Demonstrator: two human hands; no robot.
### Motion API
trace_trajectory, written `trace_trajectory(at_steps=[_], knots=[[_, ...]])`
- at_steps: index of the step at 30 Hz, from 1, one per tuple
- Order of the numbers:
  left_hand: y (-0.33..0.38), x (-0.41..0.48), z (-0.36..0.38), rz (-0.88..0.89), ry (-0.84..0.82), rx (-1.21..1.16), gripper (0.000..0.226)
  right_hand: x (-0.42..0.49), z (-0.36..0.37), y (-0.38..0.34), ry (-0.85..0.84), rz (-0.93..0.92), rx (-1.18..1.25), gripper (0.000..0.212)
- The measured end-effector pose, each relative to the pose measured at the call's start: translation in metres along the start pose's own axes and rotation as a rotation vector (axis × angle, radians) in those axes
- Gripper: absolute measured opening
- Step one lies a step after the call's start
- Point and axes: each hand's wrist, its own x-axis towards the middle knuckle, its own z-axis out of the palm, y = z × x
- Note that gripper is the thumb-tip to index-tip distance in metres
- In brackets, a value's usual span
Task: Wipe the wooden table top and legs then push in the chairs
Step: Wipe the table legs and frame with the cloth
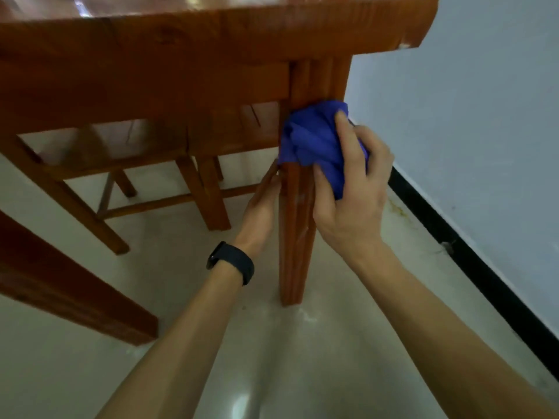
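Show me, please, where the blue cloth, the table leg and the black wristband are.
blue cloth (311, 137): head view, middle of the bunched fabric.
table leg (296, 261): head view, bare lower front face.
black wristband (234, 263): head view, outer face of the band.

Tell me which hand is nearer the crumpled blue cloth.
Right. The right hand grips the crumpled blue cloth, pressing it on the reddish wooden table leg. The left hand touches the leg's opposite side, just below the cloth.

Right hand (351, 192) presses blue cloth (311, 140) against table leg (298, 225) — left hand (260, 207) touches it.
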Motion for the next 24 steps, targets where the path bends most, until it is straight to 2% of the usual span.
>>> trace_trajectory(at_steps=[3, 5, 7, 10, 11, 13, 17, 19, 22, 24], knots=[[-0.016, -0.002, 0.004, 0.082, -0.037, -0.049, 0.027, 0.004, 0.019, 0.009, 0.077, -0.098, -0.083, 0.046], [-0.03, -0.007, 0.002, 0.119, -0.026, -0.056, 0.026, -0.021, 0.027, 0.025, 0.021, -0.139, -0.121, 0.049], [-0.04, -0.015, -0.003, 0.117, -0.04, -0.053, 0.027, -0.067, 0.028, 0.047, -0.188, -0.176, -0.185, 0.057], [-0.049, -0.027, -0.013, 0.115, -0.085, 0.02, 0.041, -0.136, 0.012, 0.077, -0.655, -0.233, -0.296, 0.069], [-0.048, -0.03, -0.017, 0.121, -0.093, 0.049, 0.041, -0.143, 0.003, 0.081, -0.728, -0.225, -0.291, 0.07], [-0.043, -0.033, -0.023, 0.132, -0.085, 0.071, 0.038, -0.121, -0.008, 0.073, -0.651, -0.174, -0.216, 0.067], [-0.035, -0.032, -0.025, 0.169, -0.031, 0.012, 0.048, -0.016, -0.004, 0.018, -0.137, -0.189, -0.029, 0.054], [-0.032, -0.03, -0.021, 0.194, -0.025, 0.0, 0.047, 0.023, 0.006, 0.0, 0.019, -0.193, -0.033, 0.052], [-0.029, -0.026, -0.016, 0.208, -0.012, -0.024, 0.047, 0.015, 0.023, 0.004, 0.08, -0.144, -0.041, 0.052], [-0.029, -0.024, -0.016, 0.196, -0.001, -0.053, 0.046, -0.032, 0.027, 0.021, -0.066, -0.136, -0.077, 0.053]])
